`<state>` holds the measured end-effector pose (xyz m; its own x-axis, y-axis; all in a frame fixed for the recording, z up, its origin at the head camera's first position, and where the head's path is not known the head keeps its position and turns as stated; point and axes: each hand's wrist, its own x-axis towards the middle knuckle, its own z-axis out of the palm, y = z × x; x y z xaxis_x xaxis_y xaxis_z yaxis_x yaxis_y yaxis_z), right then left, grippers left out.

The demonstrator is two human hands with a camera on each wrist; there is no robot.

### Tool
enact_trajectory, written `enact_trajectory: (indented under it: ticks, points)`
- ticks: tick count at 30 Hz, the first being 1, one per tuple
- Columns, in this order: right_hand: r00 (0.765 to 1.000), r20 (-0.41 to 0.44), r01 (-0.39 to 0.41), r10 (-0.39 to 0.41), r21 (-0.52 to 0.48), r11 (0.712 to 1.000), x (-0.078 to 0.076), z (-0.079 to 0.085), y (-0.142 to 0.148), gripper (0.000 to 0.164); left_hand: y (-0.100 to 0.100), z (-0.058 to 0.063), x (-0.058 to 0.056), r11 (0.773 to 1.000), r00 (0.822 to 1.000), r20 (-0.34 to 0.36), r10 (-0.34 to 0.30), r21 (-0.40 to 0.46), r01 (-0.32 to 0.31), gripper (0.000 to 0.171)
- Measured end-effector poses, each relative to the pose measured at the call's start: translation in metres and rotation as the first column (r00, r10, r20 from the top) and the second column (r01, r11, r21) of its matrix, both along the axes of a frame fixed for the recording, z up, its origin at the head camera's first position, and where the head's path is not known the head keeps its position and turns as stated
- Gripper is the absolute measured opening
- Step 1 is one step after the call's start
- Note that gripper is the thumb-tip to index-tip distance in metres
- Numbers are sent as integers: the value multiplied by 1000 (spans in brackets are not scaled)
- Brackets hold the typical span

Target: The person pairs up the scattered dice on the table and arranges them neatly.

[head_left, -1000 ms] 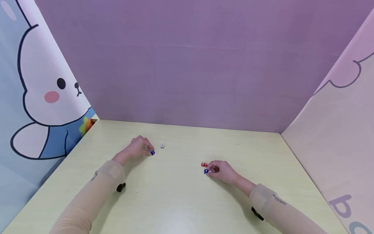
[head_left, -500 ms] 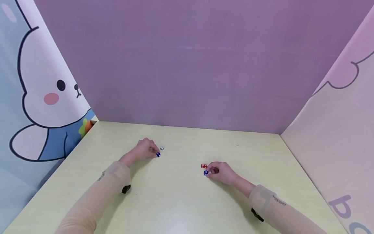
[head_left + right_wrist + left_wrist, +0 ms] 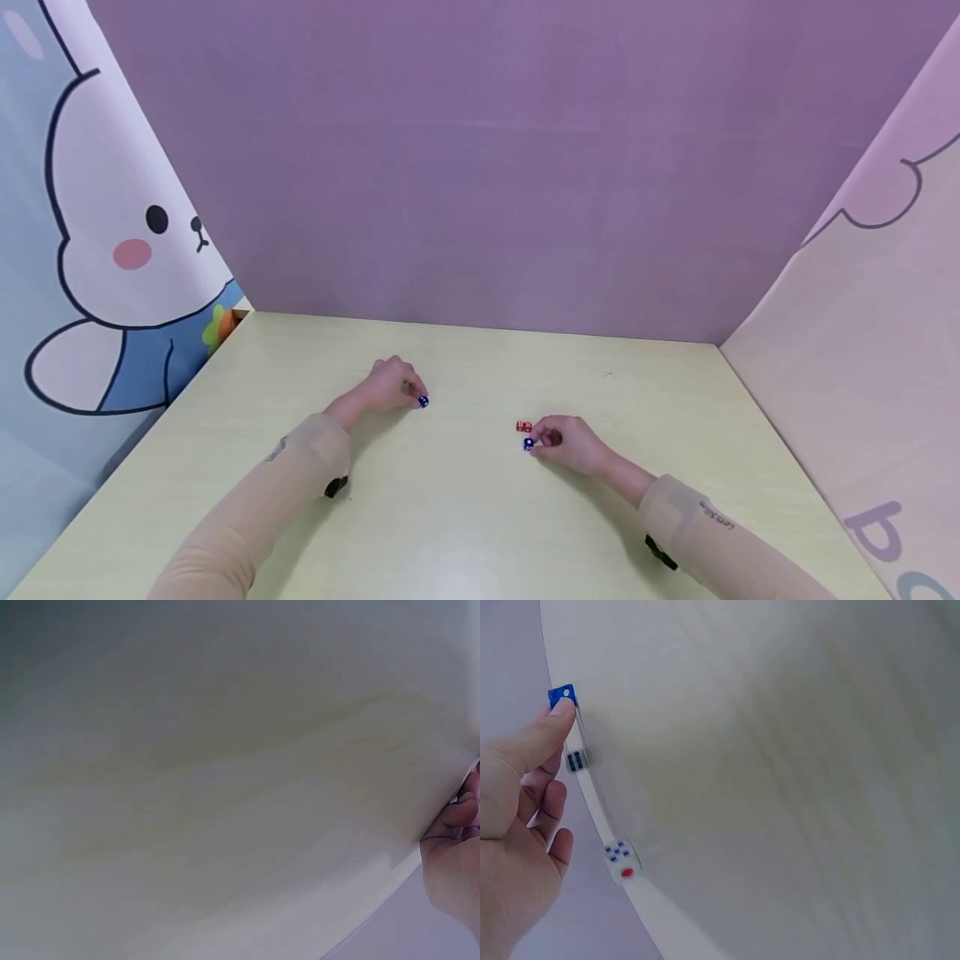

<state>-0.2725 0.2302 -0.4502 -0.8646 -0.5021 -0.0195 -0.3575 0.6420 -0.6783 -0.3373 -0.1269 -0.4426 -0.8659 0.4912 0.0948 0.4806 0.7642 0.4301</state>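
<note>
My left hand (image 3: 390, 385) pinches a blue die (image 3: 423, 402) with white pips between thumb and fingertips, at the left middle of the table. In the left wrist view, the thumb lies on this blue die, and two white dice (image 3: 622, 861) stand near the curled fingers; the hand hides them in the head view. To the right, my right hand (image 3: 572, 442) pinches a second blue die (image 3: 528, 444). Just beyond it sit two red dice (image 3: 524, 427) side by side, close to the right fingertips. At its right edge the right wrist view shows only part of that hand, with the dice hidden.
The pale wooden table (image 3: 465, 517) meets a purple panel (image 3: 480, 183) at the back. A rabbit-printed panel (image 3: 112, 283) rises on the left and a pale printed panel (image 3: 885, 333) on the right.
My left hand has moved right with its blue die, and now covers the white die that showed beside it in the head view. The right hand has stayed in place.
</note>
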Motion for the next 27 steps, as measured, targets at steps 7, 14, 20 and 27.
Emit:
enact_trajectory:
  ticks: [7, 14, 20, 27]
  points:
    - [1000, -4, -4, 4, -1, 1000, 0, 0, 0, 12, 14, 3, 7, 1000, 1000, -9, -10, -17, 10, 15]
    - [1000, -9, -6, 6, -2, 1000, -1, -1, 0, 12, 30, 3, 16, 1000, 1000, -10, -9, -11, 9, 16]
    - [1000, -9, -7, 7, 0, 1000, -1, -2, 0, 12, 40, 1, 22, 1000, 1000, 17, 23, 8, -23, 16]
    - [1000, -17, -12, 12, 0, 1000, 0, 1, -1, 12, 51, 5, 32, 998, 998, 27, 55, 38, -56, 17]
